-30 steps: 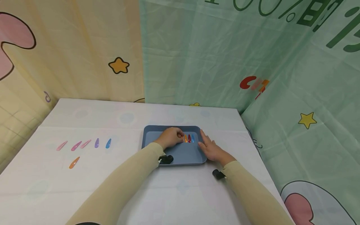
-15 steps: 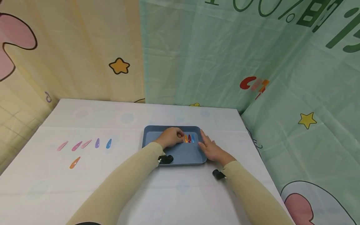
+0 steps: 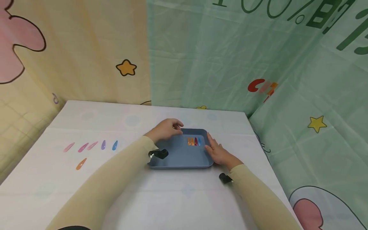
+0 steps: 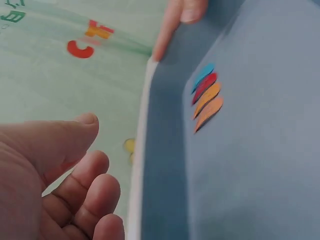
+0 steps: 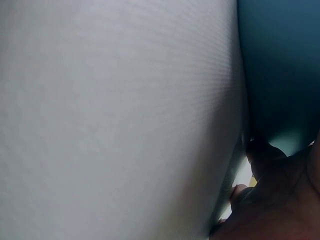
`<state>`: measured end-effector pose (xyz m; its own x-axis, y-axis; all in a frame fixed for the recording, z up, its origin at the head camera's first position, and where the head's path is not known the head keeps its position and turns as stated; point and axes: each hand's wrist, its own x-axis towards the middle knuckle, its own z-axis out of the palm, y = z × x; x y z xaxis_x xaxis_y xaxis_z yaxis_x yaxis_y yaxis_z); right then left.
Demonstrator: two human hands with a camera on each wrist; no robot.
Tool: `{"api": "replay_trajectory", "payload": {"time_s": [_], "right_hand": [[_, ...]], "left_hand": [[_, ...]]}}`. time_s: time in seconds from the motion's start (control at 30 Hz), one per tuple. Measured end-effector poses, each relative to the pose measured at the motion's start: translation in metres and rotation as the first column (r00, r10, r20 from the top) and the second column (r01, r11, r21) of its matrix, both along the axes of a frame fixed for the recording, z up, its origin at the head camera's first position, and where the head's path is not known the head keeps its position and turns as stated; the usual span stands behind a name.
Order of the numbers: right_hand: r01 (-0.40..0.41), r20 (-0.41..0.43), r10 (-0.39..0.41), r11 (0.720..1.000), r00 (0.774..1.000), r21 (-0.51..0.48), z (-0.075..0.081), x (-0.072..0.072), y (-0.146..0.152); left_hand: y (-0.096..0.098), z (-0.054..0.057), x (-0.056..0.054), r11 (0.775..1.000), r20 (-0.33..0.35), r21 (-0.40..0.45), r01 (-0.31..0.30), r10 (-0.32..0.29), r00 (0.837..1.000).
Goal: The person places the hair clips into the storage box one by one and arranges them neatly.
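Because tray (image 3: 181, 159) perhaps needs steadying, right hand (image 3: 219, 154) touches its right rim, fingers straight; left hand (image 3: 166, 129): grip loose, empty. Four clips (image 3: 192, 141) aligned inside, mid-frame; six clips (image 3: 92, 145) on desk (image 3: 161, 198), frame left.

Clips (image 3: 196, 141) orange, red, blue, pink, purple; tray (image 3: 184, 158) blue-grey; tablecloth (image 3: 155, 198) perhaps dotted.

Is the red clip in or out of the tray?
In: the red clip lies inside the tray, between an orange clip and a blue clip.
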<state>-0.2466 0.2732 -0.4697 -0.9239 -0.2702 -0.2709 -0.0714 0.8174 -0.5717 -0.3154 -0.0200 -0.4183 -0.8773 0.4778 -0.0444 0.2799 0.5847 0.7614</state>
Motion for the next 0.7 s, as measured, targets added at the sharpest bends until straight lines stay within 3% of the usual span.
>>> {"api": "replay_trajectory", "payload": {"time_s": [0.17, 0.3, 0.7], "right_hand": [[0.003, 0.005, -0.003, 1.000, 1.000, -0.001, -0.002, -0.001, 0.001], [0.003, 0.001, -0.003, 1.000, 1.000, 0.004, -0.004, -0.002, 0.001], [-0.012, 0.005, 0.011, 1.000, 1.000, 0.013, -0.002, -0.002, 0.001]], "left_hand": [[-0.034, 0.018, 0.000, 1.000, -0.010, -0.029, -0.011, 0.011, 1.000], [-0.065, 0.023, 0.000, 0.998, 0.001, -0.058, -0.032, 0.032, 0.999], [-0.152, 0.021, 0.009, 0.982, -0.020, -0.157, -0.104, 0.102, 0.995]]}}
